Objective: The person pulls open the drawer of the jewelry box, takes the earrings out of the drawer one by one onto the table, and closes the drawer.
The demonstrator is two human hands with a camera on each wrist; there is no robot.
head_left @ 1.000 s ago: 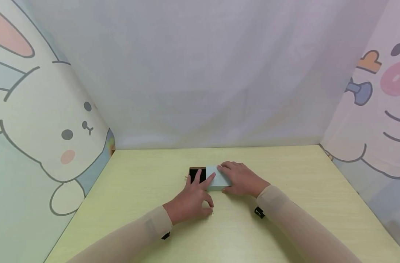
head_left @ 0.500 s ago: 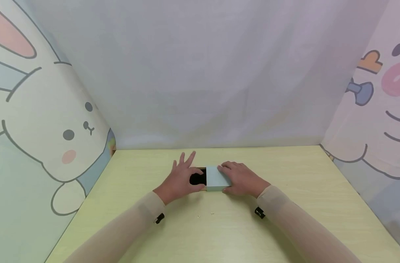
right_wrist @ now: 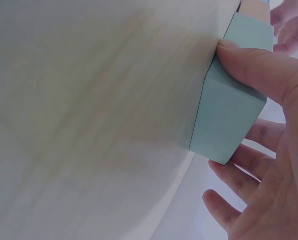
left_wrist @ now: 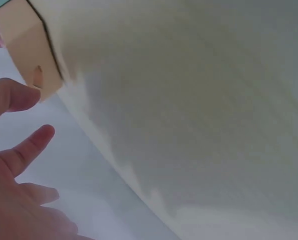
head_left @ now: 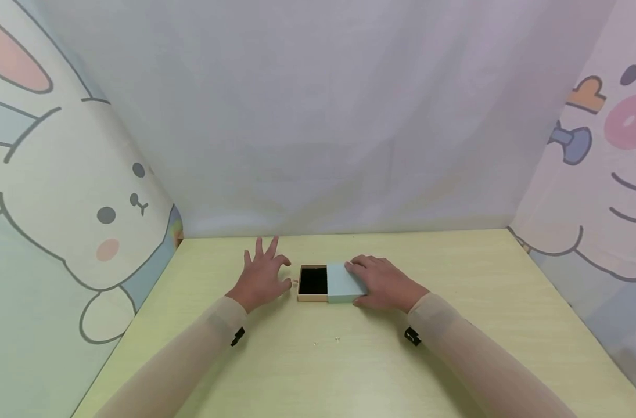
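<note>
A small pale blue-green drawer box (head_left: pixel 344 281) lies on the table. Its cardboard drawer (head_left: pixel 312 299) stands partly out to the left, showing a black inside. My right hand (head_left: pixel 385 284) grips the sleeve at its right end, thumb on the near side and fingers over the far side. My left hand (head_left: pixel 261 277) is left of the drawer, with fingers spread and a gap between thumb and index finger. In the left wrist view the thumb is close to the small pull tab (left_wrist: pixel 38 76) on the drawer's end; whether it touches cannot be told.
Two tiny shiny pieces (head_left: pixel 337 338) lie on the table nearer to me, too small to identify. The pale wooden table (head_left: pixel 427 371) ends at a white curtain (head_left: pixel 323 145) behind. Cartoon-printed cloth (head_left: pixel 72 174) hangs at both sides.
My left hand has moved from the tiny pieces, past the drawer, to its left end. The left hand leaves the second tiny piece on the table. My right hand has stayed on the box.
</note>
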